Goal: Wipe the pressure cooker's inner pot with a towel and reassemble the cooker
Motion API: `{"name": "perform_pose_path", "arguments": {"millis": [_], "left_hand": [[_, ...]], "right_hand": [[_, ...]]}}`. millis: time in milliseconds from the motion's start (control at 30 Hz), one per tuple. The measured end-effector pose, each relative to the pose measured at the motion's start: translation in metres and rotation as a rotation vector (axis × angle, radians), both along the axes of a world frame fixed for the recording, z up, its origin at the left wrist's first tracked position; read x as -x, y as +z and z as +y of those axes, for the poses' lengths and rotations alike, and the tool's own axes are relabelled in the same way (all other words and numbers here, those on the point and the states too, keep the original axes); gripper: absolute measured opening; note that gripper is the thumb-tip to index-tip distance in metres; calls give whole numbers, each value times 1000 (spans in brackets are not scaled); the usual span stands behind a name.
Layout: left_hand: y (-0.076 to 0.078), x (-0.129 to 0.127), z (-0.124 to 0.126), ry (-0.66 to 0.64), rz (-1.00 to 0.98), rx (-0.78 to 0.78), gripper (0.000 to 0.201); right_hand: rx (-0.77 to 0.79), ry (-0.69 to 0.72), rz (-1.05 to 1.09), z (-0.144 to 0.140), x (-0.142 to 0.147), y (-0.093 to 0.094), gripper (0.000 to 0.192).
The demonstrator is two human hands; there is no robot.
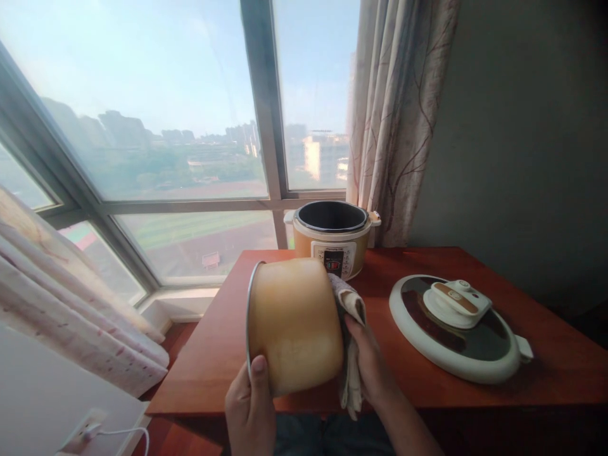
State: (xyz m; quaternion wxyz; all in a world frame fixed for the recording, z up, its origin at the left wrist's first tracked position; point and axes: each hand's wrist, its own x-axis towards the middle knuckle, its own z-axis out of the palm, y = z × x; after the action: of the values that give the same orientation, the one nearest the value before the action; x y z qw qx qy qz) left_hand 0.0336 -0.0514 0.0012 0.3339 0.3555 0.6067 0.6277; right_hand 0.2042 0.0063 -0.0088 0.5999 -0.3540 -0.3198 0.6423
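Observation:
A gold-coloured inner pot (pixel 294 326) is held on its side above the near part of the table, its silver rim facing left. My left hand (pixel 251 402) grips that rim at the lower left, thumb on the outer wall and the other fingers mostly hidden. Against the pot's base on the right, my right hand (pixel 368 358) is closed on a folded cloth (pixel 351 373). Behind the pot stands the pressure cooker body (pixel 304 242), lidless, with a dark interior and a control panel on its front.
The cooker's round white lid (pixel 413 342) lies on the right of the reddish wooden table (pixel 204 361). Large windows (pixel 166 101) rise behind, with curtains (pixel 394 114) at both sides. A plug with a white cable (pixel 123 432) sits in a wall socket at lower left.

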Motion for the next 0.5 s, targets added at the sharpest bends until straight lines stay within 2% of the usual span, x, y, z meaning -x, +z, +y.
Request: {"name": "perform_pose_path", "arguments": {"millis": [167,300,400,500], "left_hand": [[3,5,0,78,252,-10,64],[13,-1,2,92,268,-6,51],[19,-3,6,74,278,-33,45],[22,3,14,4,389,-61,45]], "right_hand": [[71,-82,63,-17,3,7,49],[87,-113,110,-23,-1,22,45],[104,-104,129,-22,-8,33,46],[125,-126,90,-18,-20,36,41]]}}
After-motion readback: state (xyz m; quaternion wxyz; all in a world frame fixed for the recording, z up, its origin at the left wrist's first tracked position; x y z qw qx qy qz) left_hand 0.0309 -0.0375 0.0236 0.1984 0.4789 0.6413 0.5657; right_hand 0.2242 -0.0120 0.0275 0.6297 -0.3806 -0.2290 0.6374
